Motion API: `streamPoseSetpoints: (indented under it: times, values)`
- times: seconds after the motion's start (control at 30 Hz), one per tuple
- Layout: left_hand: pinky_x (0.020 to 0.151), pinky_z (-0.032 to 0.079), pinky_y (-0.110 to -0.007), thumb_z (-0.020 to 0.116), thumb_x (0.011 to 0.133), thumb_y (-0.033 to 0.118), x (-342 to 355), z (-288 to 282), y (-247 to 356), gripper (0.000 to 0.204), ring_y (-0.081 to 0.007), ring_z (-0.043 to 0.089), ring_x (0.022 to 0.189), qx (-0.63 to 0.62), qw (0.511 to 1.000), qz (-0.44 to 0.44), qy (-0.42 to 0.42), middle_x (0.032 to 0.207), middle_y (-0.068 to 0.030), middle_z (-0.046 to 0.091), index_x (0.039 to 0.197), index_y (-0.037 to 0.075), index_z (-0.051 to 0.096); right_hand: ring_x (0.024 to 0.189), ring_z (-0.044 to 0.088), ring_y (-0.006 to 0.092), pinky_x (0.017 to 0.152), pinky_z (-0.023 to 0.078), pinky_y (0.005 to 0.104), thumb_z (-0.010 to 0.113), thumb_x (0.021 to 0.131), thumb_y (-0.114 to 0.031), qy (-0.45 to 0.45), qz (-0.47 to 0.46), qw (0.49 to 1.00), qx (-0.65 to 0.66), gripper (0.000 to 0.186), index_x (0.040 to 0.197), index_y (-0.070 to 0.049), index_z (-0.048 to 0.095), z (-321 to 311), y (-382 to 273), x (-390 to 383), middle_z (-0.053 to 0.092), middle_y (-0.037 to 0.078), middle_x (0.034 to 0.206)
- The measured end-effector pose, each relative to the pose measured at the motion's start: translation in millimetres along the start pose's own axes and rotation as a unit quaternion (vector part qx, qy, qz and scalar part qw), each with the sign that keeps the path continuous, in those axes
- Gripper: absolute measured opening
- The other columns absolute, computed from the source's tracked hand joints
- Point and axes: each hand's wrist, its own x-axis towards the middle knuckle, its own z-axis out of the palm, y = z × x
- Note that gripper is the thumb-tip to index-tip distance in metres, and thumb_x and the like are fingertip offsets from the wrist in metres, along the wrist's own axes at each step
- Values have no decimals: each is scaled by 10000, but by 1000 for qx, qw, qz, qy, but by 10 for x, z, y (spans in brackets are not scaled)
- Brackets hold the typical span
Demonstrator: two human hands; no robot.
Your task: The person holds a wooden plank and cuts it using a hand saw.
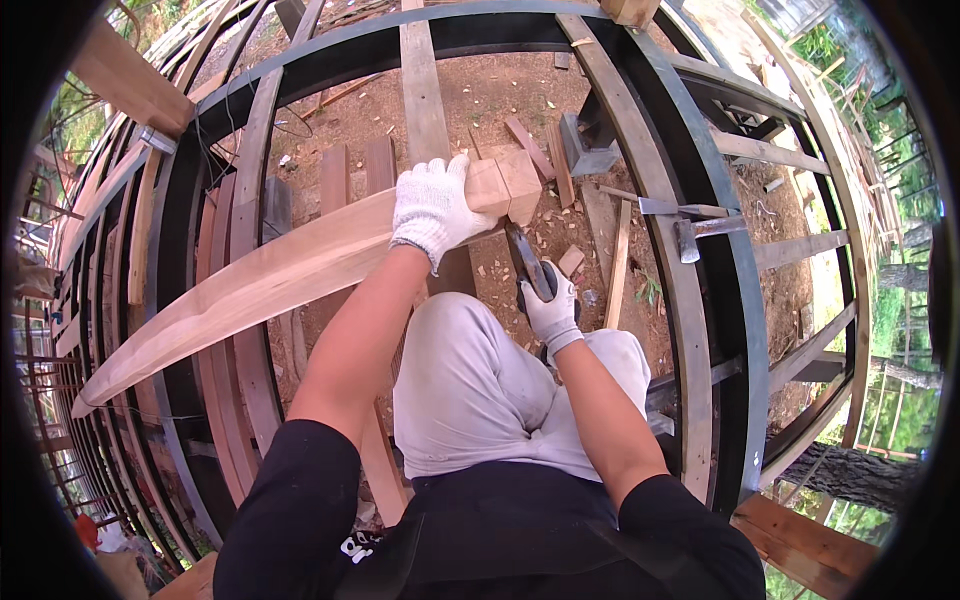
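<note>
A long, pale wooden beam (pixel 240 270) slants from the far left up to the middle, tapering toward its left end. Its squared right end (pixel 505 185) has cut faces and a groove across it. My left hand (pixel 432 208), in a white knitted glove, is closed over the beam just beside that end. My right hand (pixel 551 303), gloved with a dark palm, is wrapped round a narrow, dark brown tool (pixel 525 258). The tool's tip meets the underside of the beam's end; its exact kind is hard to make out.
Wood-topped dark metal joists (pixel 650 160) form a frame around me over brown ground with wood chips. Hand tools with metal heads (pixel 688 240) lie across the right joist. Reddish planks (pixel 335 180) and loose offcuts (pixel 571 261) lie below. A post (pixel 135 80) stands at the upper left.
</note>
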Motion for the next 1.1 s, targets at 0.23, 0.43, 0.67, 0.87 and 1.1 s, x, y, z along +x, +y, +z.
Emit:
streamPoseSetpoints:
  times: [0.23, 0.43, 0.67, 0.87, 1.1]
  values:
    - [971, 468, -436, 849, 646, 558, -231, 3, -256, 882, -325, 622, 1099, 4, 1000, -20, 5, 1128, -138, 651, 1346, 95, 577, 794, 695, 164, 726, 563, 316, 674, 856, -72, -124, 195, 968, 101, 325, 1174, -9, 654, -1101, -885, -1572, 719, 81, 926]
    - [955, 479, -439, 847, 628, 553, -144, -18, 8, 874, -331, 632, 1074, -12, 1000, -5, 1, 1110, -145, 654, 1329, 102, 586, 861, 690, 343, 780, 534, 415, 759, 825, -158, 79, -69, 990, -96, 248, 1031, -47, 676, -230, 11, -438, 718, 168, 929]
    - [972, 469, -441, 843, 637, 563, -216, -14, -172, 887, -320, 624, 1107, -2, 1000, -20, -11, 1154, -146, 651, 1350, 108, 575, 819, 687, 266, 747, 543, 371, 707, 852, -132, 18, -3, 999, -30, 246, 1070, -33, 649, -424, -594, -690, 707, 121, 912]
    - [984, 464, -436, 857, 632, 533, -218, -114, -142, 885, -319, 617, 1122, 9, 999, -33, -20, 1157, -144, 648, 1352, 107, 572, 717, 669, 226, 662, 542, 330, 653, 880, -82, -121, 89, 987, 59, 393, 1267, -45, 597, -1000, -629, -1454, 698, 79, 942]
    - [986, 472, -423, 828, 634, 557, -173, -22, -75, 889, -326, 624, 1111, -4, 1000, -13, -6, 1140, -150, 653, 1352, 95, 581, 860, 672, 354, 790, 526, 439, 778, 833, -218, -7, 82, 996, 25, 362, 1112, -12, 674, -15, -352, -11, 705, 178, 930]
